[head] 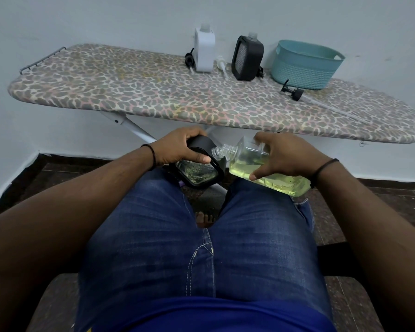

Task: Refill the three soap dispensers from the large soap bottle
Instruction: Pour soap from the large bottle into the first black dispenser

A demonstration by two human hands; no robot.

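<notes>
Head cam: left hand (177, 149) grips a black dispenser (199, 166) over the lap, right hand (283, 155) holds the big soap bottle (256, 166) tipped, neck touching its opening. 2 more dispensers (204, 52) sit on the ironing board (130, 92).

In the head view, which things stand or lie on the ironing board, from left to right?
Black pump → white dispenser → white pump → black dispenser → teal basket.
</notes>
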